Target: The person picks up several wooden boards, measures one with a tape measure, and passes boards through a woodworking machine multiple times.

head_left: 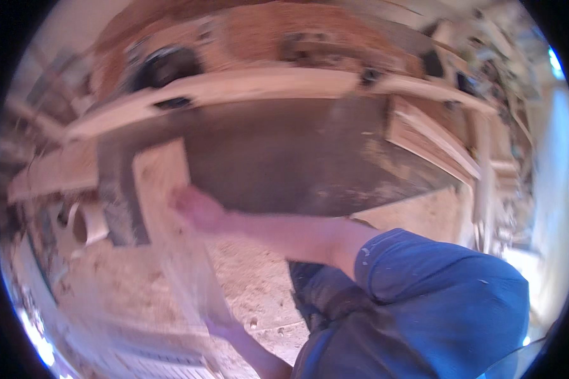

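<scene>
left hand point(226, 326), right hand point(199, 210) blurry at pale board point(160, 170)

Dk-topped workbench point(265, 158) w/ pale wood rail point(272, 83) along far edge; reddish-brn surface point(246, 35) behind, blurry. Flr point(253, 284) below strewn w/ sawdust & chips. Misc. timber point(502, 60) upper R. Pale bluish wall or sheet point(556, 164) far R; bright lt. point(556, 63) above, glare point(36, 331) low L.

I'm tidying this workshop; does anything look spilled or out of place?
Yes: pale debris, probably sawdust, is strewn over the floor, and pale patches mark the dark bench top toward its right; both look like uncleared mess. Blur hides finer damage.
</scene>
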A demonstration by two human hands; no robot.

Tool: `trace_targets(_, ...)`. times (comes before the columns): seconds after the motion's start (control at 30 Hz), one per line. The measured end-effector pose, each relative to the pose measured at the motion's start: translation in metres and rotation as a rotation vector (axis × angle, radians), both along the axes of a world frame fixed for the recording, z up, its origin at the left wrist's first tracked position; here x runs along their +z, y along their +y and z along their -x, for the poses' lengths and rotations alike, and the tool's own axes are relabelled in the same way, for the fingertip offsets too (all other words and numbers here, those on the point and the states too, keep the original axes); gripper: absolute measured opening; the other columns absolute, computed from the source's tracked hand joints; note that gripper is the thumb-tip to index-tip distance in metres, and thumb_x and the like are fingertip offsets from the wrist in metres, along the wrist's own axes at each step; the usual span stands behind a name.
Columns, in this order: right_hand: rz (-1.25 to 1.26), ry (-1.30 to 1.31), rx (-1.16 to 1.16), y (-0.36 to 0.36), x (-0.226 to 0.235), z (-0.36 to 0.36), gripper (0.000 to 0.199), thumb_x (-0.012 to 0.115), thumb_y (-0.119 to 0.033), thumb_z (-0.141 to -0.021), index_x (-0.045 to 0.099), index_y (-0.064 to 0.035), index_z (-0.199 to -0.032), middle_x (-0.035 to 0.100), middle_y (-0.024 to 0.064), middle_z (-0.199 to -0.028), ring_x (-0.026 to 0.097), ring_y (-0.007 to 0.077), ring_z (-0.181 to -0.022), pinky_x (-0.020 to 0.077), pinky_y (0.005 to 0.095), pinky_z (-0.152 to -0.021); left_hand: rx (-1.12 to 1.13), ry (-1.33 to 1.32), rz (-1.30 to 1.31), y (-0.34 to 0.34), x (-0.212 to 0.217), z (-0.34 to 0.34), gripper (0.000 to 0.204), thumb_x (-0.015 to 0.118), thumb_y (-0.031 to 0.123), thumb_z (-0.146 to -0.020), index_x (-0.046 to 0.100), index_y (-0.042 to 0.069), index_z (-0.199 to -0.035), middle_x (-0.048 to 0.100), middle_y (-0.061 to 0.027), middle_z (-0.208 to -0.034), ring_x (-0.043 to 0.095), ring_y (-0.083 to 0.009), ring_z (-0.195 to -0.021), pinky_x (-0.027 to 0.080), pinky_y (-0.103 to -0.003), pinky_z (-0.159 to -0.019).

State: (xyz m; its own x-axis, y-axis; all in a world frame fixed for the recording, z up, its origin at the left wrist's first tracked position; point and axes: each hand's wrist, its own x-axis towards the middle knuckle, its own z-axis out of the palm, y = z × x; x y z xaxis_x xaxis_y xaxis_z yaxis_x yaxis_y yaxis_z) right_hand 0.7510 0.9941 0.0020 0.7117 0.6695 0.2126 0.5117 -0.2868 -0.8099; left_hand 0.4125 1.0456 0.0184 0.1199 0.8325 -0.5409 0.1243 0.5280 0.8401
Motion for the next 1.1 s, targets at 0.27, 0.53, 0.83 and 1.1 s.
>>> trace_targets(0.27, 0.06, 1.103, -0.031, -0.229, 0.031, 0.132, 0.052, 0.073, -0.012, -0.071, 0.059, -0.0017, -0.121, 0.066, 0.0147, -0.105, 0.065, 0.0274, -0.093, 0.051, 0.0399, -0.079, -0.28, 0.213, 0.233, -0.198, -0.012, 0.056, 0.062, 0.05, 0.042, -0.095, 0.043, 0.0, -0.141, 0.046, -0.0158, -0.141, 0.041, -0.0317, -0.131, 0.033, -0.043, -0.11)
trace_targets(0.53, -0.817, 1.552, -0.265, -0.443, 0.075, 0.113, 0.052, 0.075, -0.004, -0.07, 0.061, -0.0009, -0.12, 0.068, 0.0068, -0.106, 0.066, 0.0195, -0.097, 0.0533, 0.0356, -0.088, -0.468, 0.143, 0.138, -0.315, 0.008, -0.024, 0.062, 0.048, 0.042, -0.096, 0.043, -0.001, -0.141, 0.047, -0.0166, -0.141, 0.043, -0.0314, -0.131, 0.031, -0.043, -0.112)
trace_targets(0.83, -1.585, 1.318, -0.855, -0.719, 0.109, 0.14, 0.047, 0.068, 0.003, -0.082, 0.055, -0.0007, -0.126, 0.065, 0.0103, -0.116, 0.063, 0.0231, -0.106, 0.0505, 0.0386, -0.096, -0.966, -0.122, 0.11, -0.49, 0.058, -0.166, 0.057, 0.044, 0.038, -0.097, 0.045, -0.004, -0.137, 0.05, -0.0163, -0.138, 0.047, -0.0312, -0.128, 0.035, -0.041, -0.109)
trace_targets(1.1, -1.61, 0.83, -1.527, -0.856, 0.076, 0.239, 0.054, 0.064, 0.012, -0.075, 0.054, -0.0007, -0.127, 0.062, 0.0117, -0.121, 0.061, 0.0266, -0.111, 0.0496, 0.0411, -0.098, -1.515, 0.04, 0.43, -0.665, 0.044, -0.221, 0.02, 0.063, 0.022, -0.09, 0.063, 0.003, -0.097, 0.061, -0.0012, -0.088, 0.057, -0.0122, -0.079, 0.047, -0.029, -0.071)
